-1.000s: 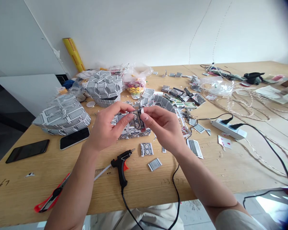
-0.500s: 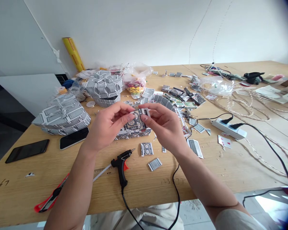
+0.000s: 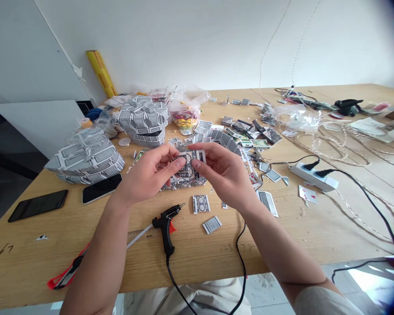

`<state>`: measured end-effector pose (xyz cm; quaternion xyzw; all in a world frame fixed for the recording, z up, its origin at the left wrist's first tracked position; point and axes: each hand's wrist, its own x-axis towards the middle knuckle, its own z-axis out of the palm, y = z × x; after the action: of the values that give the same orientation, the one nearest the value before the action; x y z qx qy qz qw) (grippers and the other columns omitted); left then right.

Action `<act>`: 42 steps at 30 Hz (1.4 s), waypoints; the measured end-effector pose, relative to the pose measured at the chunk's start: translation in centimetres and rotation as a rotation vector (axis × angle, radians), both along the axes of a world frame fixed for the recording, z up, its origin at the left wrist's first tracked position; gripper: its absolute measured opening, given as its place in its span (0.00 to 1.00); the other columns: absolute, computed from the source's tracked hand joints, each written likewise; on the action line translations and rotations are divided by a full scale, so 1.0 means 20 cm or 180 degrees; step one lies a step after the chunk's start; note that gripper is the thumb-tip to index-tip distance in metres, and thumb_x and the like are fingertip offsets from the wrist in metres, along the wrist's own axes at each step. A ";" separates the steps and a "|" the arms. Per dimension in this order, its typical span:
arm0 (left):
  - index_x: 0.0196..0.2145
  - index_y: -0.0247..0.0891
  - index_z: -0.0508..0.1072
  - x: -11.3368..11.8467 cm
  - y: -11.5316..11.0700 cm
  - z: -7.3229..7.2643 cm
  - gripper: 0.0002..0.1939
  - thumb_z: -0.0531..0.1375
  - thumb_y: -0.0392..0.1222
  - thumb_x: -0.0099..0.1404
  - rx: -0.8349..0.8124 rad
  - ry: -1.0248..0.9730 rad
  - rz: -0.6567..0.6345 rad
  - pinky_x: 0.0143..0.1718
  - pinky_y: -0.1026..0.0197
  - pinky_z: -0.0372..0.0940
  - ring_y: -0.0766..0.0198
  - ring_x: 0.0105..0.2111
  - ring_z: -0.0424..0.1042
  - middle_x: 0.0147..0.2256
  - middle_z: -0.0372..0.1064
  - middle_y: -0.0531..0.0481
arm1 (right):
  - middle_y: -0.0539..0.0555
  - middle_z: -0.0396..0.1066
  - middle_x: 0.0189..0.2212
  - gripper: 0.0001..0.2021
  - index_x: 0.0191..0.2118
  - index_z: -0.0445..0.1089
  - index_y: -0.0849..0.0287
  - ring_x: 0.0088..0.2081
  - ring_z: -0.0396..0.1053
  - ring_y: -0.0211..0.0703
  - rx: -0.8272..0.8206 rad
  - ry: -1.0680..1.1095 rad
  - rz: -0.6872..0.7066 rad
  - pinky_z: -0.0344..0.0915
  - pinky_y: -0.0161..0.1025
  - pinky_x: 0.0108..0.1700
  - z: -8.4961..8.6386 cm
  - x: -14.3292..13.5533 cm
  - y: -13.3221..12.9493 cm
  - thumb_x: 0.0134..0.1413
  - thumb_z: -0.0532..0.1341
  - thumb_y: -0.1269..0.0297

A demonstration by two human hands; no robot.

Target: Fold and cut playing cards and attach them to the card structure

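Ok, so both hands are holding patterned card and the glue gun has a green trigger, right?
Not quite: the head view shows the glue gun has an orange-red trigger, not green. The left hand and right hand are indeed holding patterned card.

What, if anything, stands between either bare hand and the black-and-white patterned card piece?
Nothing visible. The left hand and right hand both touch the black-and-white patterned card piece. The black glue gun with a red trigger lies nearer the wearer, out of the way.
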<state>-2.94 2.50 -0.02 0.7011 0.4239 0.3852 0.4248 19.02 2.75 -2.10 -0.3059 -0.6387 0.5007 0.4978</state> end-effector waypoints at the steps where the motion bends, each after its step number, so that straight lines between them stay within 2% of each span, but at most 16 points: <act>1: 0.40 0.40 0.74 0.00 0.00 0.00 0.15 0.65 0.54 0.77 -0.0063 -0.0028 0.0017 0.24 0.67 0.69 0.69 0.25 0.71 0.30 0.70 0.55 | 0.54 0.80 0.46 0.20 0.59 0.76 0.53 0.44 0.78 0.45 -0.0009 -0.0012 0.0093 0.78 0.44 0.45 0.00 0.01 0.00 0.64 0.74 0.58; 3: 0.40 0.40 0.75 0.00 0.00 0.00 0.14 0.67 0.54 0.76 -0.0116 -0.0126 0.0079 0.22 0.68 0.66 0.70 0.22 0.69 0.28 0.70 0.56 | 0.54 0.80 0.51 0.28 0.61 0.74 0.51 0.46 0.80 0.47 0.0035 -0.0126 0.0254 0.80 0.47 0.49 -0.01 0.02 0.01 0.58 0.78 0.61; 5: 0.40 0.40 0.76 0.00 0.00 0.01 0.14 0.69 0.53 0.75 -0.0069 -0.0221 0.0146 0.22 0.70 0.65 0.71 0.22 0.69 0.28 0.71 0.56 | 0.55 0.79 0.56 0.33 0.63 0.73 0.50 0.48 0.80 0.50 0.0265 -0.0369 0.0175 0.81 0.50 0.53 -0.02 0.02 0.01 0.53 0.81 0.64; 9: 0.40 0.40 0.78 0.00 0.00 0.02 0.12 0.69 0.51 0.74 0.0078 -0.0274 0.0218 0.22 0.71 0.65 0.72 0.22 0.70 0.27 0.72 0.56 | 0.57 0.77 0.58 0.30 0.64 0.76 0.50 0.55 0.78 0.53 0.1070 -0.0803 -0.0363 0.81 0.48 0.51 -0.01 0.01 0.00 0.56 0.79 0.65; 12: 0.39 0.40 0.80 0.00 0.00 0.02 0.10 0.69 0.49 0.74 0.0202 -0.0250 0.0306 0.22 0.70 0.64 0.71 0.22 0.69 0.26 0.71 0.56 | 0.57 0.79 0.56 0.29 0.63 0.77 0.51 0.53 0.79 0.52 0.1482 -0.1048 -0.0591 0.80 0.46 0.48 0.00 0.01 -0.01 0.57 0.79 0.63; 14: 0.39 0.40 0.81 0.00 -0.01 0.03 0.09 0.68 0.48 0.74 0.0291 -0.0209 0.0385 0.21 0.70 0.63 0.71 0.21 0.69 0.24 0.70 0.57 | 0.57 0.79 0.56 0.29 0.64 0.78 0.50 0.53 0.79 0.52 0.1610 -0.1252 -0.0728 0.80 0.47 0.50 0.00 0.01 -0.01 0.58 0.79 0.62; 22: 0.37 0.42 0.82 0.01 -0.03 0.05 0.08 0.68 0.47 0.73 0.0562 0.0036 0.0594 0.20 0.67 0.63 0.68 0.20 0.69 0.22 0.70 0.56 | 0.57 0.80 0.56 0.28 0.65 0.77 0.48 0.54 0.79 0.54 0.1712 -0.1585 -0.0782 0.79 0.51 0.57 0.03 0.03 -0.04 0.60 0.78 0.61; 24: 0.36 0.42 0.81 0.00 -0.03 0.05 0.08 0.68 0.47 0.73 0.0580 0.0090 0.0624 0.20 0.66 0.62 0.69 0.20 0.69 0.22 0.70 0.57 | 0.57 0.79 0.56 0.28 0.65 0.77 0.49 0.51 0.79 0.53 0.1771 -0.1633 -0.0831 0.78 0.51 0.56 0.03 0.03 -0.04 0.60 0.78 0.62; 28: 0.35 0.42 0.81 -0.07 -0.02 0.05 0.09 0.69 0.47 0.72 0.0716 0.0064 0.0878 0.19 0.65 0.61 0.69 0.19 0.68 0.22 0.70 0.56 | 0.57 0.79 0.55 0.27 0.64 0.78 0.52 0.43 0.79 0.48 0.1747 -0.1700 -0.0948 0.78 0.50 0.53 0.04 0.06 -0.03 0.60 0.77 0.64; 31: 0.36 0.43 0.81 -0.14 -0.02 0.07 0.10 0.71 0.49 0.72 0.0907 -0.0194 0.1143 0.21 0.64 0.63 0.70 0.20 0.67 0.25 0.70 0.55 | 0.58 0.79 0.54 0.27 0.63 0.78 0.54 0.42 0.79 0.49 0.1617 -0.1872 -0.1062 0.77 0.51 0.51 0.06 0.10 0.00 0.59 0.78 0.63; 33: 0.36 0.43 0.81 -0.16 -0.02 0.07 0.10 0.70 0.50 0.73 0.0910 -0.0261 0.1149 0.22 0.63 0.63 0.69 0.22 0.67 0.27 0.70 0.55 | 0.59 0.80 0.53 0.29 0.64 0.78 0.56 0.42 0.79 0.51 0.1498 -0.2187 -0.1001 0.77 0.52 0.51 0.05 0.12 0.02 0.58 0.79 0.60; 37: 0.35 0.42 0.81 -0.12 -0.04 0.09 0.10 0.68 0.49 0.72 0.0730 -0.0027 0.0869 0.22 0.63 0.64 0.66 0.22 0.68 0.26 0.70 0.53 | 0.64 0.81 0.55 0.29 0.64 0.77 0.58 0.54 0.80 0.64 0.0998 -0.3239 -0.0364 0.76 0.59 0.58 -0.05 0.17 0.00 0.60 0.78 0.58; 40: 0.37 0.42 0.81 -0.08 -0.07 0.10 0.11 0.67 0.51 0.73 0.0622 0.0129 0.0580 0.23 0.63 0.66 0.65 0.23 0.69 0.26 0.70 0.53 | 0.68 0.81 0.57 0.28 0.64 0.77 0.60 0.62 0.76 0.72 0.0700 -0.3836 -0.0014 0.75 0.66 0.61 -0.18 0.24 -0.06 0.60 0.77 0.64; 42: 0.37 0.43 0.81 -0.06 -0.09 0.12 0.12 0.65 0.52 0.75 0.0680 0.0244 0.0410 0.25 0.63 0.66 0.64 0.25 0.69 0.27 0.69 0.53 | 0.68 0.80 0.58 0.27 0.64 0.77 0.59 0.64 0.75 0.72 0.0677 -0.3954 0.0085 0.74 0.68 0.64 -0.27 0.30 -0.12 0.60 0.76 0.69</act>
<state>-4.23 0.75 2.29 0.7278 0.4406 0.4275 0.3056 24.98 0.27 -7.43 -0.4805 -0.8586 0.1696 0.0554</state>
